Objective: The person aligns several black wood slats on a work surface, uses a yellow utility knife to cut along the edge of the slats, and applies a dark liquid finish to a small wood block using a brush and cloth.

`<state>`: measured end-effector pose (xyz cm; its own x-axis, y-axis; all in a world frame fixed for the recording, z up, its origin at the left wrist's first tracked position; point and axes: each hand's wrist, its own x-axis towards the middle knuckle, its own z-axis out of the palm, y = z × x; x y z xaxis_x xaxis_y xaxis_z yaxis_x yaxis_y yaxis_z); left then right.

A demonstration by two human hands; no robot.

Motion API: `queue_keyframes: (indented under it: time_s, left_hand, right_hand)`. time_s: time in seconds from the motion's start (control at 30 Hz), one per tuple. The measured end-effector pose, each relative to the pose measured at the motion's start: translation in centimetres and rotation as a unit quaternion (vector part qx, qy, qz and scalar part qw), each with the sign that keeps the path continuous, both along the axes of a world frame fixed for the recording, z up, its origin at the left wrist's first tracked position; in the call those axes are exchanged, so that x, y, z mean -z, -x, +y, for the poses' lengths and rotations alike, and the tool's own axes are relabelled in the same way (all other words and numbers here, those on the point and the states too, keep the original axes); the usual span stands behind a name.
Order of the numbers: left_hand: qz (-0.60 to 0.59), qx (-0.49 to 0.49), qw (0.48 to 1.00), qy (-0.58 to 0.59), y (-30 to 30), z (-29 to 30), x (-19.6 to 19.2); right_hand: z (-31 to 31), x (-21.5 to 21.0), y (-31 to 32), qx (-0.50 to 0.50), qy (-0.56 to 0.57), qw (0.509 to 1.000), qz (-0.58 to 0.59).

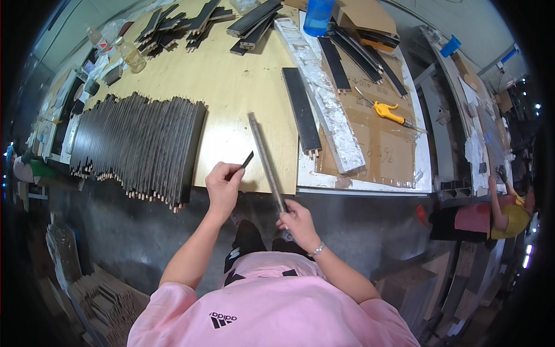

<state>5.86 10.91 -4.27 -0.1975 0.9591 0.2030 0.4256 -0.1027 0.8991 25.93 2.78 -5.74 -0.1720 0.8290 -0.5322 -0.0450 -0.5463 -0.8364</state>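
Note:
My left hand (222,186) pinches a short, thin black strip (247,159) that points up and to the right. My right hand (298,222), with a band at the wrist, is closed round the near end of a long slat (266,159). That slat is seen edge-on, slightly blurred, and slants away over the table's front edge. Left of my hands stands a tight row of dark slats (139,144) with pale dowel ends toward me. To the right, a single black slat (302,110) lies flat, its dowels at the near end.
Loose black slats (254,26) are heaped at the far side of the wooden table (237,87). A whitish bar (321,95) separates it from a cardboard sheet (376,147) bearing a yellow air blow gun (390,111). A blue container (318,17) stands beyond. Another person (480,220) is at far right.

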Motion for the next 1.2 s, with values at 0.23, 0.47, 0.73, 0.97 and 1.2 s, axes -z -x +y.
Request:
queue_keyframes:
  time_s: [0.23, 0.47, 0.73, 0.97, 1.2]
  left_hand:
    - [0.187, 0.018, 0.982, -0.013, 0.1, 6.9, 2.3]
    - [0.285, 0.037, 0.955, -0.069, -1.5, 11.9, 3.9]
    - [0.212, 0.341, 0.908, -0.121, -4.9, -3.6, 2.0]
    - [0.270, 0.109, 0.948, -0.131, -4.1, 5.8, 3.4]
    - [0.197, 0.367, 0.899, -0.137, -6.0, -8.3, 1.7]
  right_hand:
    - [-2.1, 1.9, -0.4, 0.083, 0.141, 0.935, 0.313]
    - [-2.1, 2.9, -1.2, 0.094, 0.135, 0.936, 0.310]
    - [-2.0, 3.0, -1.5, 0.135, 0.176, 0.908, 0.355]
    - [-1.4, 2.8, -2.1, 0.111, 0.185, 0.897, 0.386]
    - [-0.6, 3.2, -3.6, 0.085, 0.176, 0.890, 0.411]
